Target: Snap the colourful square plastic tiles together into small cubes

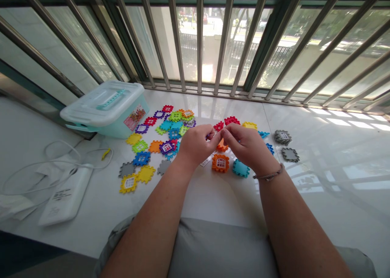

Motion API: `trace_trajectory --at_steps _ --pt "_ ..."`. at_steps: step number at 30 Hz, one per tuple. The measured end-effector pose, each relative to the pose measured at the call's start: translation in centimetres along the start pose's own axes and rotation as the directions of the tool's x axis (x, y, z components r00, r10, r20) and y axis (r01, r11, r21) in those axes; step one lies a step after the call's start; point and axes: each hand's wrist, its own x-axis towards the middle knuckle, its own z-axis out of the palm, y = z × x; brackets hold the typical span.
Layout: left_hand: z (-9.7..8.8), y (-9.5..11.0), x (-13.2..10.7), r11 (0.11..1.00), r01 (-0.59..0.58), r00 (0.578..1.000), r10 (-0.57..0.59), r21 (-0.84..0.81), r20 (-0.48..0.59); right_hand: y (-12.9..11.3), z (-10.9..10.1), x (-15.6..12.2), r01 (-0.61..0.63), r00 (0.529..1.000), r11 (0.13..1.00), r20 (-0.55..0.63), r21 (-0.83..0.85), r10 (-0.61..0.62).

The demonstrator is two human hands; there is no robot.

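Observation:
My left hand (199,142) and my right hand (240,142) meet above the white ledge, thumbs and fingertips pinched together. A sliver of something purple (209,136) shows between my left fingers; the rest of what they hold is hidden. Just below the hands lie an orange notched tile stack (220,163) with a white window insert and a turquoise notched tile stack (241,168). Another orange tile (222,146) is partly covered by the hands. Red tiles (232,120) and a yellow tile (249,125) lie beyond them. A white insert (205,162) is beside my left wrist.
Mixed notched tiles (175,125) spread to the left, with yellow ones (146,174) nearer me. Grey tiles (282,137) lie at right. A lidded turquoise box (103,107) stands back left, near a white power bank (67,196) and cable. Metal bars (200,46) line the window.

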Motion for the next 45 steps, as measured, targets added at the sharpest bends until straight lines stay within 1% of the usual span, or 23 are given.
trace_trajectory --at_steps 6,11,16,21,24,30,33,35,37,39,41,43,45 --pt "0.1 0.1 -0.1 1.0 0.003 1.0 -0.003 0.019 0.012 0.0 0.1 0.1 0.003 1.0 0.999 0.028 -0.032 -0.002" --pt "0.2 0.0 -0.1 1.0 -0.019 1.0 0.019 -0.02 -0.006 -0.2 0.1 0.1 0.013 1.0 0.999 0.025 -0.039 -0.012" --pt "0.4 -0.3 0.0 0.996 -0.049 0.998 0.052 -0.069 0.046 0.2 0.3 0.1 0.045 0.999 0.998 0.032 -0.04 -0.044" --pt "0.4 -0.4 0.0 0.992 -0.026 0.997 0.035 -0.126 0.069 0.7 0.6 0.0 0.033 0.994 0.999 0.103 -0.019 -0.031" --pt "0.4 -0.5 -0.1 0.988 -0.024 0.997 0.035 -0.155 0.07 0.8 0.7 0.0 0.029 0.992 0.999 0.12 -0.036 -0.024" --pt "0.6 -0.6 -0.1 0.986 -0.001 0.999 0.007 -0.168 0.038 0.4 0.7 0.0 0.047 0.995 0.999 0.09 -0.013 -0.046" --pt "0.9 -0.8 -0.2 0.966 0.063 0.998 -0.055 -0.251 0.042 0.3 0.8 0.1 0.074 0.996 0.997 0.052 -0.012 -0.073" --pt "1.3 -0.8 -0.3 0.921 0.132 0.991 -0.116 -0.367 0.063 0.3 0.9 0.1 0.105 0.994 0.994 0.017 -0.018 -0.104" --pt "1.6 -0.7 -0.4 0.844 0.199 0.98 -0.178 -0.499 0.09 0.3 1.1 0.1 0.151 0.989 0.988 -0.003 -0.017 -0.151" --pt "1.9 -0.3 -0.4 0.734 0.264 0.963 -0.234 -0.626 0.131 0.2 1.2 0.1 0.185 0.983 0.983 0.001 -0.01 -0.185" --pt "1.9 0.2 -0.3 0.596 0.33 0.94 -0.28 -0.732 0.195 0.0 1.2 0.1 0.196 0.981 0.981 0.015 -0.011 -0.196" --pt "1.8 0.5 -0.2 0.461 0.378 0.915 -0.317 -0.803 0.249 -0.1 1.3 0.1 0.201 0.98 0.979 0.017 -0.029 -0.201" --pt "1.7 0.6 0.0 0.363 0.398 0.899 -0.337 -0.842 0.28 -0.2 1.5 0.0 0.212 0.977 0.975 0.011 -0.069 -0.212"
